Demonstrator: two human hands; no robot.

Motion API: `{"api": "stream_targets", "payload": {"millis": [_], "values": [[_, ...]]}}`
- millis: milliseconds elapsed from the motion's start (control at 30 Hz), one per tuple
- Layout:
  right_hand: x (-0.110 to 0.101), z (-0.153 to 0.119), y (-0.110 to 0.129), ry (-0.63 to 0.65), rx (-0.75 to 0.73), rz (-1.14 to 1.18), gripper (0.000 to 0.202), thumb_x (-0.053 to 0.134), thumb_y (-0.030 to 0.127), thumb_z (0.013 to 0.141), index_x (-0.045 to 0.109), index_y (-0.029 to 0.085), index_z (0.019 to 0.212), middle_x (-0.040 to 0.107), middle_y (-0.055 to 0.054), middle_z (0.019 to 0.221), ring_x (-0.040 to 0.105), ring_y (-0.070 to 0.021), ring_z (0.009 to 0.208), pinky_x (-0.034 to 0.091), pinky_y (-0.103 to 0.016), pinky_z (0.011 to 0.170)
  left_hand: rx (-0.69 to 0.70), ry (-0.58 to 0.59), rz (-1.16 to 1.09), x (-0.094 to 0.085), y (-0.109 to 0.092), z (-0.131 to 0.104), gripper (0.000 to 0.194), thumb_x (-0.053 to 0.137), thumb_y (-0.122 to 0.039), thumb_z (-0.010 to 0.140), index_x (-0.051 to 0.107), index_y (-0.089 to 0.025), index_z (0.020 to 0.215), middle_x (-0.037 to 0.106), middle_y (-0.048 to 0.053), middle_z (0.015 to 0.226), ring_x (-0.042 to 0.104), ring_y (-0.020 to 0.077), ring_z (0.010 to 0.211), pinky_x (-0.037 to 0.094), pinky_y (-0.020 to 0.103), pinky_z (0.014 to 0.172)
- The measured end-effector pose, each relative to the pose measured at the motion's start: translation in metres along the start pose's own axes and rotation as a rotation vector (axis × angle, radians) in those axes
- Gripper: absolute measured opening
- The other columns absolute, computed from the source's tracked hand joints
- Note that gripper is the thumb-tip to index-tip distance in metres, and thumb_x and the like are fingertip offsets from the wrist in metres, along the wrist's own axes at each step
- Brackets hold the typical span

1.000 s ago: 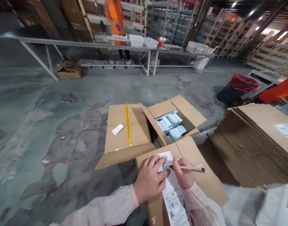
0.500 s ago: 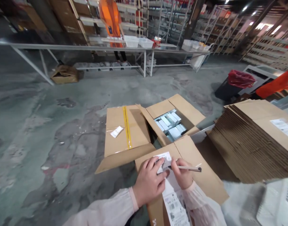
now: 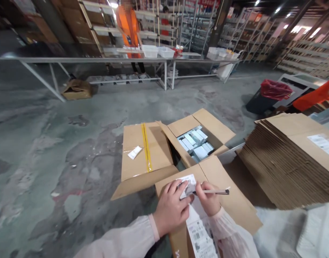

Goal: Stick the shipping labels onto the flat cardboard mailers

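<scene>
Head view: left hand [image 3: 172, 211] presses flat, fingers spread, on a white label [image 3: 188, 183] stuck to a cardboard box flap [image 3: 234, 204]. Right hand [image 3: 210, 200] is closed around a pen [image 3: 212, 191], long axis horizontal, tip pointing left at the label. Strip of barcode labels [image 3: 200, 236] below; print too small to read.

Left hand [image 3: 172, 208] flat, fingers [image 3: 177, 187] spread; right hand [image 3: 210, 200] curled, pinching.

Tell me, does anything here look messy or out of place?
Slightly. A battered cardboard box lies crumpled on the floor by the long table, and a small white packet sits loose on the taped carton. Nothing spilled.
</scene>
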State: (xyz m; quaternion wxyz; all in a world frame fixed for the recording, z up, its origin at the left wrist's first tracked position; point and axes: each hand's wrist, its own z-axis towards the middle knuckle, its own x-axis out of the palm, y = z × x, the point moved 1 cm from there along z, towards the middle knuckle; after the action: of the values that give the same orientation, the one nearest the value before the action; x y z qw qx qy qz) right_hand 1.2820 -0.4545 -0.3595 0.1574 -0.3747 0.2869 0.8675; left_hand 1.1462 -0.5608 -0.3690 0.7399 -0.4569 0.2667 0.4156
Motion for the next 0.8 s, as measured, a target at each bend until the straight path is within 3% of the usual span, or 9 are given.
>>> {"api": "stream_targets", "payload": {"millis": [100,233,333,533,700,800], "values": [[-0.001,0.0009,0.0009,0.002,-0.01,-0.018,0.036,0.047,0.021,0.089,0.057,0.016,0.055,0.043,0.005,0.044,0.039,-0.0065,0.04,0.03,-0.021,0.044,-0.001,0.002,0.0,0.0004,-0.0002,0.0,0.03,0.056,-0.026,0.079,0.065,-0.029,0.107,0.052,0.006,0.131,0.041,0.0306,0.12,0.038,0.048,0.094],[-0.0027,0.0019,0.0013,0.021,-0.17,-0.108,0.031,0.044,0.015,0.089,0.064,0.016,0.065,0.047,0.003,0.046,0.042,-0.0073,0.042,0.029,-0.022,0.045,-0.001,-0.011,0.004,0.0009,-0.0003,0.0004,0.029,0.056,-0.025,0.079,0.066,-0.029,0.106,0.053,0.006,0.13,0.041,0.0301,0.12,0.038,0.048,0.094],[-0.0042,0.003,0.0006,-0.009,-0.203,-0.179,0.032,0.042,0.013,0.088,0.064,0.016,0.065,0.049,0.002,0.047,0.042,-0.0077,0.042,0.029,-0.023,0.045,0.0,-0.005,0.002,0.0012,-0.0004,0.0007,0.03,0.057,-0.025,0.078,0.065,-0.029,0.106,0.053,0.006,0.131,0.041,0.03,0.12,0.038,0.047,0.094],[-0.0043,0.0053,0.0025,0.012,-0.108,-0.061,0.032,0.045,0.017,0.088,0.058,0.016,0.058,0.045,0.004,0.045,0.04,-0.0069,0.04,0.029,-0.022,0.043,-0.004,-0.011,0.001,0.0017,0.0,0.0,0.029,0.057,-0.025,0.079,0.065,-0.029,0.106,0.052,0.006,0.131,0.041,0.0299,0.12,0.038,0.047,0.094],[-0.0038,0.0015,0.0031,-0.051,0.076,0.062,0.039,0.05,0.021,0.086,0.044,0.018,0.048,0.038,0.006,0.042,0.037,-0.006,0.038,0.029,-0.022,0.042,0.006,-0.006,0.008,0.0016,-0.0003,-0.0006,0.03,0.056,-0.026,0.079,0.065,-0.029,0.107,0.051,0.005,0.133,0.041,0.0301,0.121,0.038,0.048,0.095],[-0.0043,-0.0011,0.0009,-0.108,0.134,0.061,0.037,0.051,0.022,0.086,0.048,0.017,0.05,0.04,0.005,0.042,0.039,-0.0066,0.038,0.03,-0.022,0.042,0.002,-0.003,0.008,0.0015,-0.0008,-0.0008,0.03,0.057,-0.025,0.078,0.065,-0.03,0.107,0.051,0.005,0.134,0.041,0.0301,0.121,0.038,0.048,0.095]]}}
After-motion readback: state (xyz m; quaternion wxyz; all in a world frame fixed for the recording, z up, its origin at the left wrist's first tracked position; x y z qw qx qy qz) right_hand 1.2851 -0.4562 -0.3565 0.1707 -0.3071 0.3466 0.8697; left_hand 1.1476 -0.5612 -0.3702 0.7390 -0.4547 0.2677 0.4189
